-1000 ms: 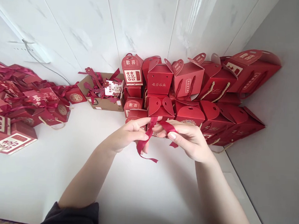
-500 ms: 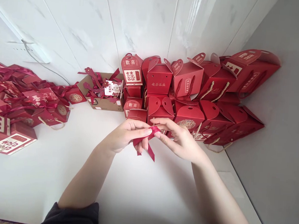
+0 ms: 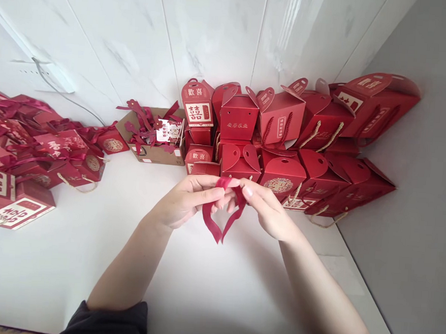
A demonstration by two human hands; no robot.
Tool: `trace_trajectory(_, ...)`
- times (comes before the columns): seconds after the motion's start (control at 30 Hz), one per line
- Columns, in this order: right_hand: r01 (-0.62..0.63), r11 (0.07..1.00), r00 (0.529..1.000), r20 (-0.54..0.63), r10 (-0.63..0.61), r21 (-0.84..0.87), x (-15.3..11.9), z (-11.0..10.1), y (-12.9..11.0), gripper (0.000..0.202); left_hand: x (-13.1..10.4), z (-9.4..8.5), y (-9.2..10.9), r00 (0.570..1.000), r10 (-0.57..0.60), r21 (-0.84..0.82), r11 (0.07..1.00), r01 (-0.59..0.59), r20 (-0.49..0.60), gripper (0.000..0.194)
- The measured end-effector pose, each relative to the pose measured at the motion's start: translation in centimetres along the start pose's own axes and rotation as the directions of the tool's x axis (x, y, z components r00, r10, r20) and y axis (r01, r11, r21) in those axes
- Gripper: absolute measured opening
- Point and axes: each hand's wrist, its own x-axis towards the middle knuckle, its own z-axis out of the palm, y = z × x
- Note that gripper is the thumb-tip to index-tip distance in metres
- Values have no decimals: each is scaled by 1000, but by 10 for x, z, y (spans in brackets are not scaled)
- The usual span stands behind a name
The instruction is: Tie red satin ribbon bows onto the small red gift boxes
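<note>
A dark red ribbon (image 3: 233,220) is held between my two hands above the white table, its two loose ends hanging down and nearly meeting in a V. My left hand (image 3: 190,199) pinches it between thumb and fingers on the left side. On the right side, my right hand (image 3: 263,204) has its thumb and fingertips closed on the ribbon. The fingertips of both hands come close together behind it, partly hidden. Just beyond the hands stand red gift boxes (image 3: 240,160) with round-holed flaps.
More red boxes are stacked in two tiers against the tiled wall (image 3: 213,29). A cardboard box (image 3: 157,156) of ribbons and tags stands left of them. Ribboned boxes (image 3: 33,199) pile up at the far left of the white table (image 3: 124,267). A grey panel (image 3: 413,226) bounds the right.
The ribbon was bunched at my left fingertips; now it spreads between both hands with its ends hanging apart. My right hand has turned and its fingers have closed on the ribbon.
</note>
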Motion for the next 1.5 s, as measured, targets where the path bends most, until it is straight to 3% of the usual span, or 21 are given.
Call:
trace_trajectory(0.1,-36,999,999,-17,36,8,0,-1,5,30,1,3,3,999,20,-82,996,-18,27,22)
trace_trajectory(0.2,-85,989,996,-18,84,-122,0,-1,6,35,1,3,4,995,61,-112,992,-52,73,22)
trace_trajectory(0.33,-92,967,988,102,119,-238,-2,1,-2,34,-1,-1,4,991,77,34,996,-81,107,29)
trace_trajectory(0.47,-102,966,980,142,139,-239,-7,0,-9,34,-2,-8,4,995,93,222,970,-95,22,29)
trace_trajectory(0.6,-112,976,966,211,151,-186,-11,-4,-14,35,-3,-14,5,989,131,293,950,-105,-69,37)
trace_trajectory(0.73,-70,990,953,286,102,-119,-13,-7,-20,31,-2,-16,5,984,147,428,899,-88,-105,37)
trace_trajectory(0.8,-30,998,959,281,42,-47,-14,-8,-23,27,-1,-15,5,991,101,504,862,-43,-88,34)
trace_trajectory(0.9,61,998,984,163,-66,36,-15,-12,-22,22,-1,-14,3,997,-77,568,821,56,13,25)
trace_trajectory(1.0,98,995,995,11,-97,-11,-15,-18,-15,23,0,-12,3,963,-245,611,781,127,113,27)
trace_trajectory(1.1,65,993,995,-65,-71,-103,-13,-23,-8,27,0,-8,5,928,-296,602,792,104,228,32)
trace_trajectory(1.2,43,990,998,-46,-50,-132,-9,-24,-4,29,-2,-4,8,920,-260,526,847,72,294,37)
trace_trajectory(1.4,12,985,1000,6,-12,-174,-5,-19,0,25,-8,-5,9,985,-46,275,962,-2,169,32)
trace_trajectory(1.5,-8,987,994,110,26,-158,-5,-14,0,27,-9,-9,9,995,59,211,975,-74,77,29)
